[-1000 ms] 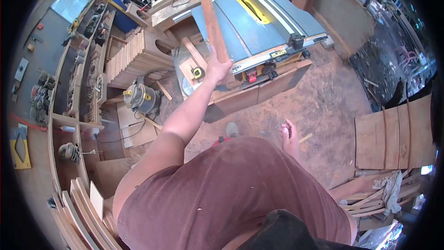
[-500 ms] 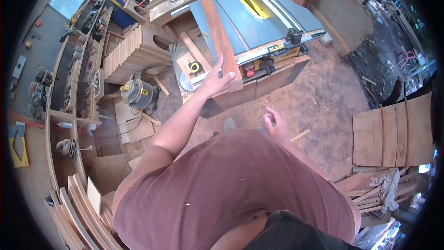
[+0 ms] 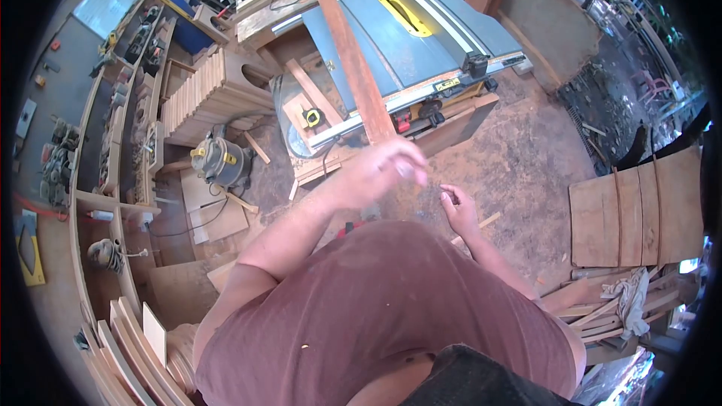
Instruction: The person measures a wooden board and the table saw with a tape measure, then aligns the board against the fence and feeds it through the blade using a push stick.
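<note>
Reddish board [image 3: 349, 53] lies lengthwise over the left part of the saw table [image 3: 425, 64], its near end jutting past the front edge. Beside that end, the left hand [image 3: 382, 174] is motion-blurred with its fingers seemingly half curled; I cannot tell whether they touch the wood. The right hand [image 3: 460, 214] hangs lower, near the thighs, fingers loosely bent around nothing. Presumably it can idle because the saw table and its front rail [image 3: 415, 95] carry the board's weight.

Farther out, the yellow throat insert [image 3: 404, 15] sits between board and fence [image 3: 438, 19]; the fence stands toward the table's right edge, probably to leave the left part free for laying stock. Off the front left corner, a tape measure [image 3: 310, 117] rests on loose wood, likely kept there for easy reach. Beyond, a shop vacuum [image 3: 226, 162] stands on the floor.
</note>
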`<action>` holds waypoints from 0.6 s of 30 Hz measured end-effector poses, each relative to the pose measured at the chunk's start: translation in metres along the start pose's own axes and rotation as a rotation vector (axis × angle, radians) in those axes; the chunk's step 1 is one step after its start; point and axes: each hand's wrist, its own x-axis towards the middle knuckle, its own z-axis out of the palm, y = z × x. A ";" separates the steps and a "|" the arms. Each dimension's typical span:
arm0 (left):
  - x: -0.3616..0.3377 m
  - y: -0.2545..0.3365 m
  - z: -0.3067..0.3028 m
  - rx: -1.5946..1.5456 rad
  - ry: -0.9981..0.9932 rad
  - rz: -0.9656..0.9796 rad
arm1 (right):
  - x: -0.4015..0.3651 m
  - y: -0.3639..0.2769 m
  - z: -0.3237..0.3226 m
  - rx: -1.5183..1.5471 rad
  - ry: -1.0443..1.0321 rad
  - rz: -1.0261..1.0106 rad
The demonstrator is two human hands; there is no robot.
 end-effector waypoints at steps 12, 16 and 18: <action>0.047 0.117 0.075 -0.532 -0.627 0.837 | -0.012 -0.015 0.021 -0.037 -0.132 0.119; 0.046 0.122 0.065 -0.515 -0.585 0.747 | -0.031 0.012 0.017 -0.039 -0.120 0.083; 0.049 0.124 0.060 -0.434 -0.658 0.748 | -0.031 0.016 0.014 -0.049 -0.109 0.067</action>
